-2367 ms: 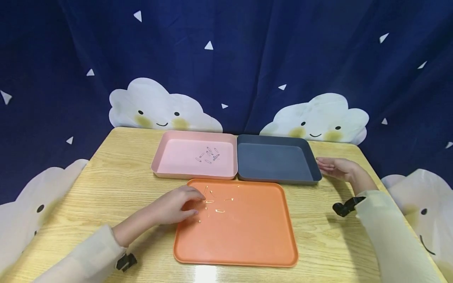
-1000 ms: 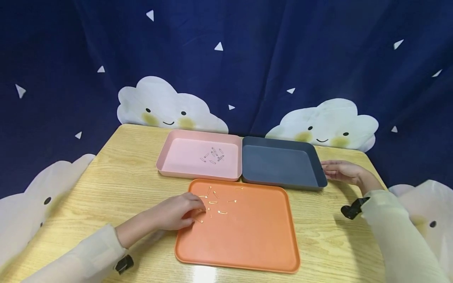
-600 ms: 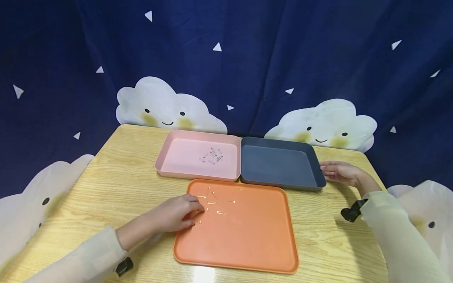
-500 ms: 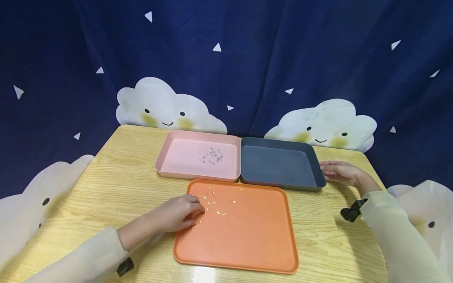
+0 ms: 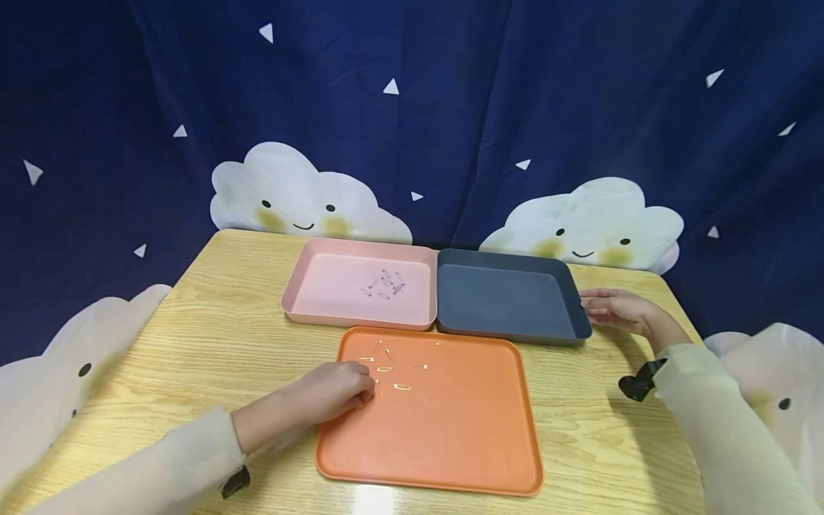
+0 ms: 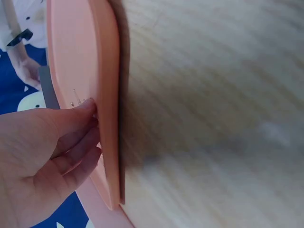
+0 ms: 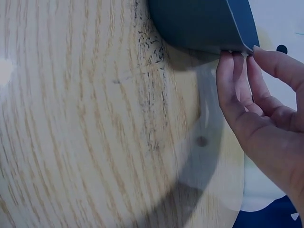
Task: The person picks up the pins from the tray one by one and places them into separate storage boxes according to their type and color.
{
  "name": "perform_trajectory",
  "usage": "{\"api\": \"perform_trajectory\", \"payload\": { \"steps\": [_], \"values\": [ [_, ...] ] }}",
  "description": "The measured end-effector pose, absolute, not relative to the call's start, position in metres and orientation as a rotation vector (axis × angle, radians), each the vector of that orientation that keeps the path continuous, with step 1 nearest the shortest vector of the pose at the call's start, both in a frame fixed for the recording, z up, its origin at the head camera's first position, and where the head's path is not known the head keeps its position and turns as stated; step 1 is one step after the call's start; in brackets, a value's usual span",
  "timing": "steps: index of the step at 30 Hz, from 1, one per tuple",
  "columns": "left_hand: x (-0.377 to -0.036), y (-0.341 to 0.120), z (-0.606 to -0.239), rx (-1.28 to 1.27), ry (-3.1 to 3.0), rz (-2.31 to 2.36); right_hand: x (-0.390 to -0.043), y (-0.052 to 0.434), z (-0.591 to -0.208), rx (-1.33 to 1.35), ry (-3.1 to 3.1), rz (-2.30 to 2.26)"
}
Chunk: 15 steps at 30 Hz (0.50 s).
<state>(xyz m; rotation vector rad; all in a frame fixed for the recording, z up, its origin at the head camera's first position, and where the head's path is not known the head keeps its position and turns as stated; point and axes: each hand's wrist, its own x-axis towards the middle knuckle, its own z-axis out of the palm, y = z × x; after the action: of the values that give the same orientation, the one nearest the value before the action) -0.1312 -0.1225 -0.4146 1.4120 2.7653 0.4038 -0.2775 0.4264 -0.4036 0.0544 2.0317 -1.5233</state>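
My left hand (image 5: 335,395) lies over the left part of the orange tray (image 5: 450,443), fingers curled, tips pinching a gold safety pin among several gold safety pins (image 5: 386,368). In the left wrist view the fingertips (image 6: 88,107) press on the orange tray (image 6: 76,52) just inside its rim, and the thumb is hidden. My right hand (image 5: 614,309) rests on the table with straight fingers touching the right rim of the empty dark grey tray (image 5: 502,300). The right wrist view shows those fingers (image 7: 237,90) against the dark grey tray (image 7: 199,23) at its corner.
A pink tray (image 5: 322,286) behind the orange one holds several silver safety pins (image 5: 385,285). All three trays sit close together on a wooden table (image 5: 212,336). A dark blue curtain with clouds hangs behind. Bare wood lies left and right of the trays.
My left hand has slid slightly right on the orange tray and curled its fingers tighter over a pin near its fingertips. My right hand stays at the dark tray's rim.
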Motion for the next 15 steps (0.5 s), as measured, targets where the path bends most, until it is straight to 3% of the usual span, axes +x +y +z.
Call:
{"api": "perform_trajectory", "payload": {
  "steps": [15],
  "values": [
    [-0.1362, -0.1126, -0.4061, 1.467, 2.640, 0.206, -0.2778, 0.4198, -0.4026, 0.077, 2.134, -1.419]
  ]
}}
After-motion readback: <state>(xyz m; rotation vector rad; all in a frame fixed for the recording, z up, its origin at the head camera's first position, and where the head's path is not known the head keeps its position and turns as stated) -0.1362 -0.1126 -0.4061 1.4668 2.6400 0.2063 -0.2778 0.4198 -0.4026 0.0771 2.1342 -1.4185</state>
